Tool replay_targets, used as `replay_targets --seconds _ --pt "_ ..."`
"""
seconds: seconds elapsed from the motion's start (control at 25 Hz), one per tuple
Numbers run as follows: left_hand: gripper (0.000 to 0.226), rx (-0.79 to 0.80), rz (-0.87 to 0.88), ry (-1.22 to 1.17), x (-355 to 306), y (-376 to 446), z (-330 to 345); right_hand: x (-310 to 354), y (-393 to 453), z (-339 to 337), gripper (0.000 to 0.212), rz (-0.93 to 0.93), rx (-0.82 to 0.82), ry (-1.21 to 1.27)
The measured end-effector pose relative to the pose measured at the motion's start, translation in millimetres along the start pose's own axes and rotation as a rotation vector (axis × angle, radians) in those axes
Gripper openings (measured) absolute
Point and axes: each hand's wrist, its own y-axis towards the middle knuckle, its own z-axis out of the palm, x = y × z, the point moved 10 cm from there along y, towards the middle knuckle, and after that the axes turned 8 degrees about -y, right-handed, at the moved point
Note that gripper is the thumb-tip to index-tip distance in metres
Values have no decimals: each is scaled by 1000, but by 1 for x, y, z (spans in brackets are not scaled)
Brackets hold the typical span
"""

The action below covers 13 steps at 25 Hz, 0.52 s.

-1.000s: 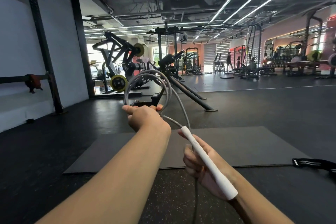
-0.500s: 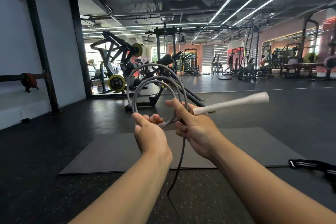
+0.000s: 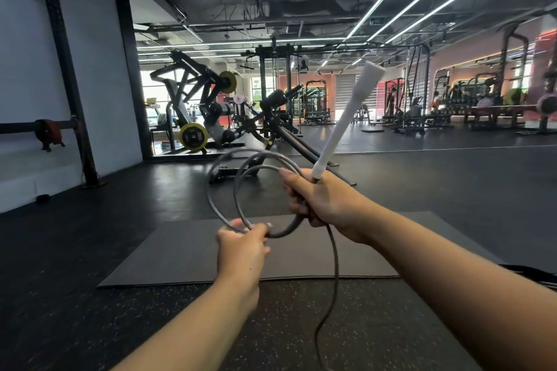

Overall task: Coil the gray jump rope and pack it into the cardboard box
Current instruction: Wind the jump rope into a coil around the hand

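Observation:
The gray jump rope (image 3: 211, 199) is wound into a few loose loops held up in front of me. My left hand (image 3: 242, 250) pinches the bottom of the loops. My right hand (image 3: 324, 200) grips the loops' right side together with the base of the white handle (image 3: 346, 119), which points up and to the right. A loose length of the rope (image 3: 334, 274) hangs from my right hand down to the floor. The cardboard box is not in view.
A dark gray mat (image 3: 301, 253) lies on the black speckled gym floor below my hands. A plate-loaded machine (image 3: 205, 117) and a black rack stand behind it. A black strap (image 3: 530, 272) lies at the right edge. A white wall is on the left.
My right hand swung the white handle from pointing sideways to pointing up and moved onto the loops' right side. My left hand lowered with the coil, which has gained a loop.

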Motion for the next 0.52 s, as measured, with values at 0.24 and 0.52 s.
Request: replay_targets --seconds 0.24,0.52 --pt "133 -172 894 832 -116 -41 7 -8 1 -15 34 143 -24 -192" --pt "76 223 1523 1774 -115 -73 114 2 -4 -14 45 86 116 -418"
